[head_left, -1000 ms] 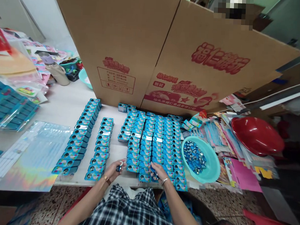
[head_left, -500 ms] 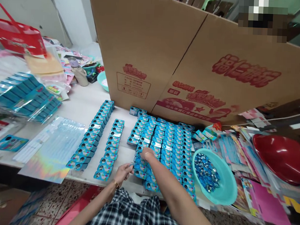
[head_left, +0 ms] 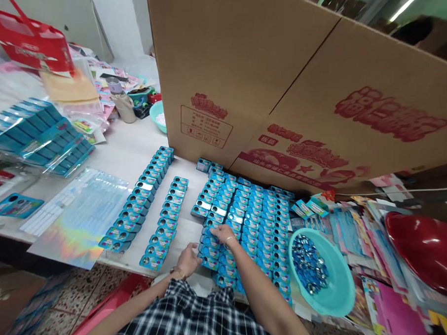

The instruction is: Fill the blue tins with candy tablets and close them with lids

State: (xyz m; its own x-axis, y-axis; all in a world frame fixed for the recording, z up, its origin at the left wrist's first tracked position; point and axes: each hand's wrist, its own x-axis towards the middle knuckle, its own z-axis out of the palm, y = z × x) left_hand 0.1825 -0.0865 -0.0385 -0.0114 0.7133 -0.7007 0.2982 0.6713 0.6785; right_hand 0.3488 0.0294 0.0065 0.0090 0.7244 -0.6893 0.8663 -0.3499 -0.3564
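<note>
Small blue boxes with round holes (head_left: 251, 222) stand in tight rows before me. My right hand (head_left: 223, 233) is over the left part of this block, its bent fingertips pressed together on a box front; anything between them is too small to make out. Beside the block's near left edge, my left hand (head_left: 190, 260) has curled fingers close to the boxes, and what they hold is unclear. To the right, a turquoise basin (head_left: 342, 286) contains many shiny blue round pieces (head_left: 308, 264).
Two separate rows of blue boxes, a longer row (head_left: 137, 198) and a shorter row (head_left: 166, 224), stand on the left. A large cardboard carton (head_left: 243, 64) walls off the back. Shiny sheets (head_left: 84, 215) lie left; a red bowl (head_left: 423, 245) sits on papers at right.
My left hand has shifted slightly down, and the small round piece at its fingertips no longer shows. My right hand has moved slightly right in the view, which has also shifted.
</note>
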